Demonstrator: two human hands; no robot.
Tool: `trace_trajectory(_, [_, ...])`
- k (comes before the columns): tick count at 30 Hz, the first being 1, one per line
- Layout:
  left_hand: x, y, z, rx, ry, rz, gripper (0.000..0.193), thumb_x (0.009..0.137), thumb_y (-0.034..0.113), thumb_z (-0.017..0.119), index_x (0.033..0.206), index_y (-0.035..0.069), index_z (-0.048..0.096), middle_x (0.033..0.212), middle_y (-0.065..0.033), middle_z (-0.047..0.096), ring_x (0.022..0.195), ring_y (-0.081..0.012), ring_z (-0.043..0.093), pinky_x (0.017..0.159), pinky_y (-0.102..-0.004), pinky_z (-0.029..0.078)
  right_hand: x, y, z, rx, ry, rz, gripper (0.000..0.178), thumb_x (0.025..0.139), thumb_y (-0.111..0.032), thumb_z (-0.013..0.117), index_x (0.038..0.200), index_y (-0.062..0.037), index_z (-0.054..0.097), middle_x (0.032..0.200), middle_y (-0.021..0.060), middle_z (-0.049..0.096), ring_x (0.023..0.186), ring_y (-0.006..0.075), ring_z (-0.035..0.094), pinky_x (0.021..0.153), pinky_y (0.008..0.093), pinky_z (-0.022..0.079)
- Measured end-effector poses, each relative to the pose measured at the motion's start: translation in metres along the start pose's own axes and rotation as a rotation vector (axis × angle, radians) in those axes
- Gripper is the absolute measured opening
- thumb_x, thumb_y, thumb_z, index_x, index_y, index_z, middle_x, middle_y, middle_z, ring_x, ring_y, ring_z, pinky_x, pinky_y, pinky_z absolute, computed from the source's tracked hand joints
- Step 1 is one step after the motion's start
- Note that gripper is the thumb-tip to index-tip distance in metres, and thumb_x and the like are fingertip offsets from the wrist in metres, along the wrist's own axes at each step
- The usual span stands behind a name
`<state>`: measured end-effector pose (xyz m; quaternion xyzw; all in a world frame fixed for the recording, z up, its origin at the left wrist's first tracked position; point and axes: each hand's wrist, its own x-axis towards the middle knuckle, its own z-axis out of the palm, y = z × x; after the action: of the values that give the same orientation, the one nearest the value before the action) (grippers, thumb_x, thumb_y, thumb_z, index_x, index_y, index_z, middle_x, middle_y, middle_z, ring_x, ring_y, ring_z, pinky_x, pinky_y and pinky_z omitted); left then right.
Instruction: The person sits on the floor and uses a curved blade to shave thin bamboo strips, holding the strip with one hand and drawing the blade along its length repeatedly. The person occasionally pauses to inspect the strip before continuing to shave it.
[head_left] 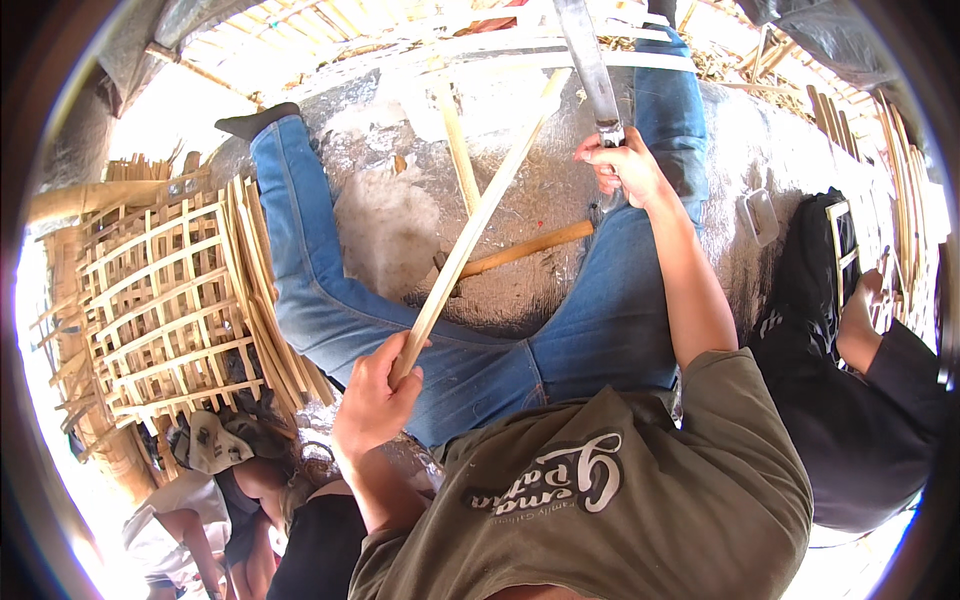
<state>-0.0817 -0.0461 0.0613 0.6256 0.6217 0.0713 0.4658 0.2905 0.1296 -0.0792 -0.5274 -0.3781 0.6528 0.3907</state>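
Bamboo strip (480, 225) ran toward 1 o'clock — left hand (375, 400) closed around its lower end, right hand (625, 165) gripped a long blade (590, 60).

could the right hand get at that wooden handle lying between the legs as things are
Probably not right away: the right hand is shut on a long blade. The wooden handle lies bare on the mat just below that hand, with nothing over it except the strip crossing its left end.

The bamboo strip (480, 215) was pale yellow, the jeans (560, 330) faded blue, the shirt (640, 490) olive with white lettering, the knife blade (590, 60) grey
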Motion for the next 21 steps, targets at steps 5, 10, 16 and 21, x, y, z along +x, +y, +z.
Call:
trace_trajectory(5, [-0.003,-0.005,-0.017,0.043,-0.065,0.001,0.031,0.086,0.002,0.060,0.117,0.002,0.062,0.060,-0.0130,0.047,0.050,-0.0199,0.047,0.052,-0.0358,0.037,-0.002,0.000,-0.001,0.000,-0.015,0.006,0.012,0.080,-0.003,0.067,0.089,0.0047,0.067,0.057,-0.0018,0.045,0.045,0.0079,0.039,0.043,0.0269,0.032])
trace_trajectory(10, [-0.008,-0.004,-0.030,0.051,-0.115,-0.006,0.031,0.086,0.002,0.061,0.117,0.002,0.063,0.061,-0.0128,0.050,0.049,-0.0210,0.050,0.052,-0.0355,0.039,0.000,0.001,0.000,-0.022,-0.008,0.003,0.011,0.080,-0.002,0.066,0.089,0.0046,0.067,0.057,-0.0018,0.045,0.046,0.0078,0.039,0.043,0.0267,0.033])
trace_trajectory(16, [-0.015,-0.007,-0.043,0.058,-0.128,-0.004,0.034,0.085,0.002,0.064,0.119,0.001,0.063,0.058,-0.0084,0.047,0.050,-0.0142,0.046,0.050,-0.0317,0.035,-0.009,0.002,0.007,-0.054,-0.041,-0.038,0.010,0.082,0.000,0.064,0.090,0.0050,0.066,0.057,-0.0016,0.045,0.046,0.0071,0.039,0.043,0.0266,0.033])
trace_trajectory(21, [-0.021,-0.028,-0.050,-0.219,0.000,0.014,0.036,0.087,0.002,0.062,0.123,0.000,0.063,0.057,0.0039,0.040,0.049,-0.0052,0.035,0.049,-0.0253,0.028,-0.008,0.002,0.011,-0.091,-0.016,-0.030,0.014,0.081,-0.003,0.063,0.091,0.0060,0.066,0.057,-0.0010,0.045,0.046,0.0067,0.038,0.043,0.0262,0.032])
